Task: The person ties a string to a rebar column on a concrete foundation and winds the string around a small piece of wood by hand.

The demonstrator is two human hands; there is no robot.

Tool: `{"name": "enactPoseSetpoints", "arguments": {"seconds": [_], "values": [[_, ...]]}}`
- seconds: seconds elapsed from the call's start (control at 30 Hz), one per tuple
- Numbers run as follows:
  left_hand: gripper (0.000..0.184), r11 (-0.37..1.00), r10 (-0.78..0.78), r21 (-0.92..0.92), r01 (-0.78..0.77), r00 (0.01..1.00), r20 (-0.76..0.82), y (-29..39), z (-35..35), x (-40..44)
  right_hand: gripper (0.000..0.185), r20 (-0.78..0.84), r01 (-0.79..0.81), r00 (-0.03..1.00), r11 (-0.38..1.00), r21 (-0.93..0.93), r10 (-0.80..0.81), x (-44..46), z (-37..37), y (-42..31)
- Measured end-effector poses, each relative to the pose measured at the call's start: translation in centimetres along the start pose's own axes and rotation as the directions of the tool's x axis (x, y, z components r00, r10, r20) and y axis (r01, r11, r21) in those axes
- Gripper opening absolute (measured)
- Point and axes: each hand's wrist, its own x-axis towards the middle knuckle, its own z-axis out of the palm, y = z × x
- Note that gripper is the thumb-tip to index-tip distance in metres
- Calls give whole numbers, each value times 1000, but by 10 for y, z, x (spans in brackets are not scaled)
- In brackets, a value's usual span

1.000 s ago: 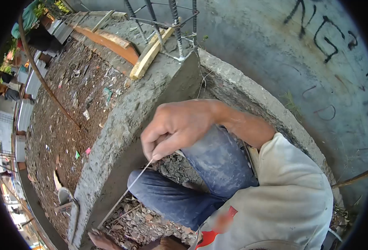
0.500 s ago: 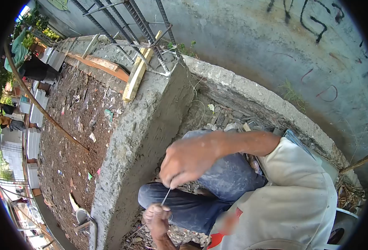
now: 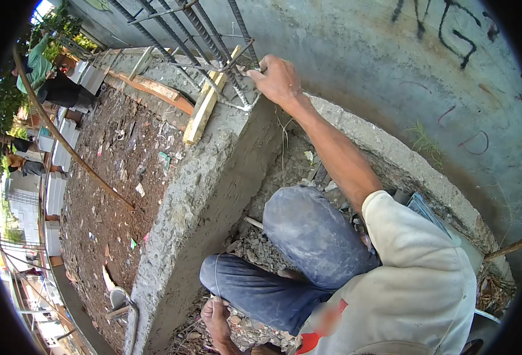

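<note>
- Pale blue-grey plastered wall with black painted lettering (image 3: pixel 355 53) rises behind the end of a rough grey concrete beam (image 3: pixel 181 216), which serves as the landmark for every place below.
- On the side of the beam where the person sits, low down by its face, a thin pale string or wire (image 3: pixel 216 278) runs up from the left hand (image 3: pixel 215 316) and lies against the left knee of the dusty dark-blue trousers (image 3: pixel 237 290); its upper end is hard to follow.
- The left hand pinches this strand between thumb and fingers, its forearm coming up from below, over grey broken rubble (image 3: pixel 255 248) beside the beam.
- At the beam's walled end, the right hand (image 3: pixel 280 80) is up by a cage of ribbed dark steel bars (image 3: pixel 236 86), well apart from the visible strand.
- Its arm stretches out from a cream short-sleeved shirt (image 3: pixel 415 260), past the beam's side face, back of the hand upward, fingers bent toward the bars; whether they grip anything, I cannot tell.
- Across the beam's top, next to the cage, lies a pale yellow timber batten (image 3: pixel 205 115).
- Beyond the beam's far side is brown, litter-strewn soil (image 3: pixel 113 171).
</note>
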Motion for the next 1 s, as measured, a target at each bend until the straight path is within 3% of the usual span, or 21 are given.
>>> {"name": "enactPoseSetpoints", "arguments": {"seconds": [0.1, 0.27, 0.33, 0.37, 0.43, 0.57, 0.63, 0.67, 0.73, 0.77, 0.8, 0.83, 0.87, 0.93, 1.0], "values": [[37, 999, -25, -27, 25, 1000, -11, 6, -4, -12, 27, -38, 104, 994, 994, -32, -106, -3, -5, 6], [40, 999, -27, -38, 24, 998, -60, -3, -11, -13, 21, -22, 116, 993, 993, -2, -116, -7, -25, 9], [41, 999, -22, -49, 19, 998, -58, -8, -15, -10, 21, 248, -205, 962, 899, 387, 112, -3, -36, 4], [41, 998, -14, -67, 10, 998, -59, -8, -13, -8, 21, 246, -199, 963, 901, 385, 108, 0, -36, 9], [41, 996, -7, -93, 2, 998, -57, -10, -13, -5, 17, 363, -347, 921, 722, 599, 142, 1, -32, 24], [41, 997, -6, -79, 1, 998, -64, -11, -12, -5, 15, 529, -361, 845, 814, 455, 79, 4, -38, 24], [40, 993, -47, -114, 38, 996, -73, -11, -12, -10, 15, 608, -573, 793, 400, 716, 48, 19, -47, 31], [40, 992, -50, -118, 41, 996, -72, -11, -11, -11, 15, 610, -574, 791, 404, 713, 47, 19, -47, 28], [40, 990, -61, -132, 52, 996, -67, -13, -12, -11, 16, 611, -606, 792, 129, 785, 6, 16, -47, 23], [39, 989, -39, -148, 29, 997, -65, -21, -15, -10, 15, 584, -536, 810, 341, 773, -52, 14, -40, 35], [39, 988, -39, -151, 29, 997, -63, -21, -15, -10, 15, 584, -534, 810, 344, 772, -52, 8, -38, 35], [39, 987, -44, -160, 33, 997, -67, -21, -15, -9, 15, 613, -376, 782, 701, 606, -110, -1, -35, 35], [40, 985, -52, -168, 39, 996, -73, -20, -15, -10, 15, 658, -129, 739, 928, 349, -145, -9, -34, 32], [39, 986, -53, -164, 40, 996, -74, -17, -13, -11, 15, 703, -212, 701, 905, 369, -123, -11, -41, 30], [40, 990, -38, -141, 23, 994, -98, -18, -13, -8, 14, 618, -383, 760, 630, 676, -202, -7, -57, 29]]}}
